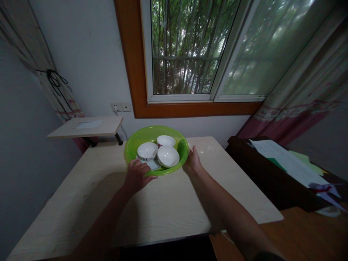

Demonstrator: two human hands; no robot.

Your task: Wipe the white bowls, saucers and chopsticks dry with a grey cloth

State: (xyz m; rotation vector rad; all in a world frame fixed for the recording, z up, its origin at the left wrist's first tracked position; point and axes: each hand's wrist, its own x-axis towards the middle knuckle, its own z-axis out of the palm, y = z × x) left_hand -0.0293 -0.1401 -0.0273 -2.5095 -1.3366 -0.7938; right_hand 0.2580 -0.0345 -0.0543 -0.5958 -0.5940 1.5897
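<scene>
Green plastic, and it's the basin [141, 136], over the far side of the pale table [168, 206], though whether it touches the wood I can't tell! Three white bowls [168, 156] sit inside, with a plate [153, 165] showing beneath them. Left hand [136, 176] is clamped on the near rim, fingers over the edge! Right hand [193, 163] presses the right side, thumb up, other fingers hidden, so their grip can't be told. Left of the basin, a raised shelf [84, 127]; behind, a window [187, 47].
</scene>
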